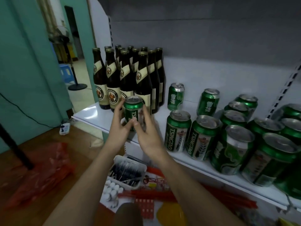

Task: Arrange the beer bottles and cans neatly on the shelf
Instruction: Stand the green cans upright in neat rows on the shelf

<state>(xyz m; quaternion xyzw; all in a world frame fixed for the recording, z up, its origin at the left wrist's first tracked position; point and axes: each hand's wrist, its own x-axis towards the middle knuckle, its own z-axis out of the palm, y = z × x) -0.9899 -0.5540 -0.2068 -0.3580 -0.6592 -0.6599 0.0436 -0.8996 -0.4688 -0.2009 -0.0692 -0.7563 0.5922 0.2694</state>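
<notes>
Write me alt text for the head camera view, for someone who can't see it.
Both hands, left hand and right hand, hold one green Tsingtao can upright at the front of a white shelf, just before a cluster of brown beer bottles. To the right stand more green cans, loosely grouped.

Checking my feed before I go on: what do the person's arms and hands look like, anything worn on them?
Both forearms are bare, with no sleeves in view. The left hand and right hand wear no gloves, and no rings, watch or wristband show.
</notes>
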